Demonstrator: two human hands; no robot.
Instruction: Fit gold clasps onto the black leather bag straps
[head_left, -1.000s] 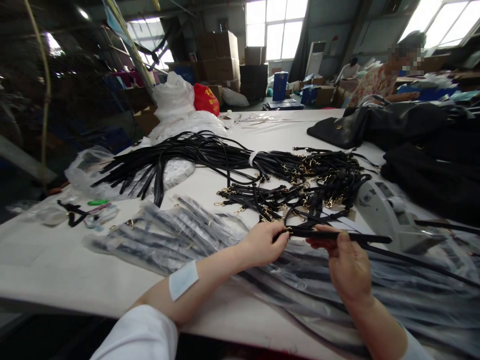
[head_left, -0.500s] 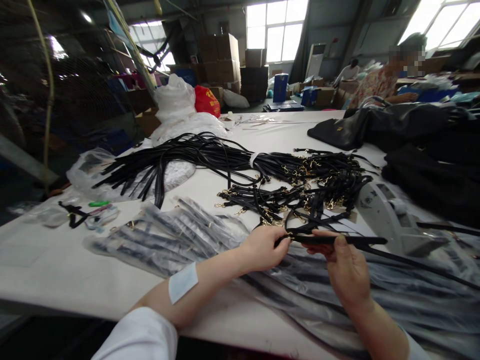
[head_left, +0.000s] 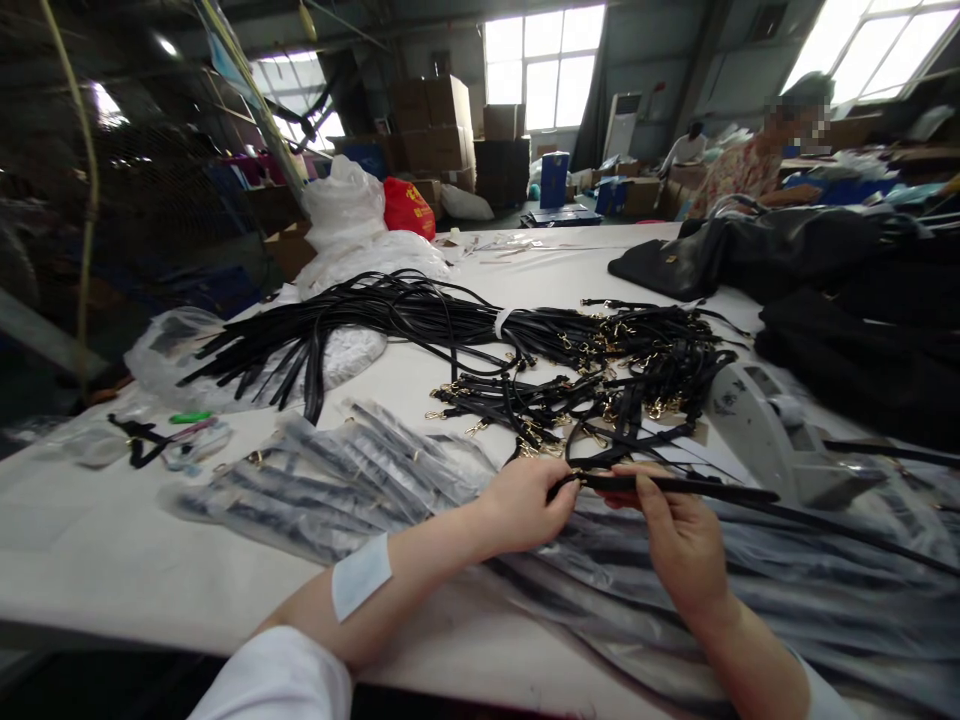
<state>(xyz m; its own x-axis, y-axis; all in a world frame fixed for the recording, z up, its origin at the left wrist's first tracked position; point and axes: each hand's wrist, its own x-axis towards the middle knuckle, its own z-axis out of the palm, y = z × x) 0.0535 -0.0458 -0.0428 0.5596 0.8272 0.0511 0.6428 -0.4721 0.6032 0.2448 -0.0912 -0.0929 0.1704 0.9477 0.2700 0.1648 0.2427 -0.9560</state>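
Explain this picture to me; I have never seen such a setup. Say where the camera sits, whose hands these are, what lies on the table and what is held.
There is no machine: a camera worn on a person's head looks down at their own hands. The left hand and right hand pinch one black strap, the left at its clasp end. On the white table lie a tied bundle of straps, a loose pile with gold clasps and straps in clear sleeves. Black bags sit at the right.

Glossy black leather-like strap (head_left: 675,485) with gold metal clasp (head_left: 577,474); clear crinkled plastic sleeves (head_left: 337,480); matt white table (head_left: 90,550).
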